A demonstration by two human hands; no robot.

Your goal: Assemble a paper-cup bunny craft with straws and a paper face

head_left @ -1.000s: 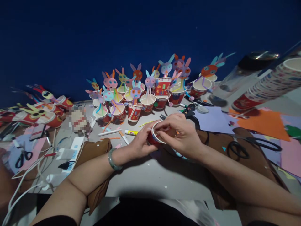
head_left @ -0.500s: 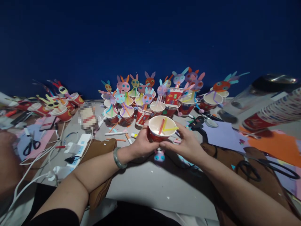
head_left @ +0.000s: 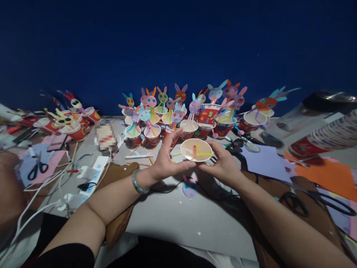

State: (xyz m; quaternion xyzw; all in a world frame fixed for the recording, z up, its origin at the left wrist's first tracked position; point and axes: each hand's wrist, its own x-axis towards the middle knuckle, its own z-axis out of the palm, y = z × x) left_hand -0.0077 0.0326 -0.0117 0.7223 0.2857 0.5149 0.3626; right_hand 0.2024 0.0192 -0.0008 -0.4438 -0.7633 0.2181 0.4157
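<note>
A paper cup [head_left: 188,148] is held above the table, its mouth tipped toward me. Inside it show a red strip [head_left: 194,152] and a bent yellow strip [head_left: 205,153] whose end reaches the rim. My right hand [head_left: 224,162] grips the cup from the right side. On the other side, my left hand [head_left: 164,158] has its fingers spread, with the thumb at or just below the cup's lower edge; whether it touches is hard to tell. A purple paper rabbit face [head_left: 189,188] with pink ears is on the near side, below the cup.
Several finished cups with paper rabbit heads [head_left: 152,132] stand along the blue wall [head_left: 178,48]. To the right are a stack of cups [head_left: 320,139], a clear bottle [head_left: 301,115] and coloured paper [head_left: 262,162]. Scissors [head_left: 37,169], a power strip [head_left: 96,175] and another person's arm [head_left: 11,190] are left.
The cup has moved slightly right and tilted more toward me. My left hand's fingers have spread away from its side, while my right hand keeps its grip.
</note>
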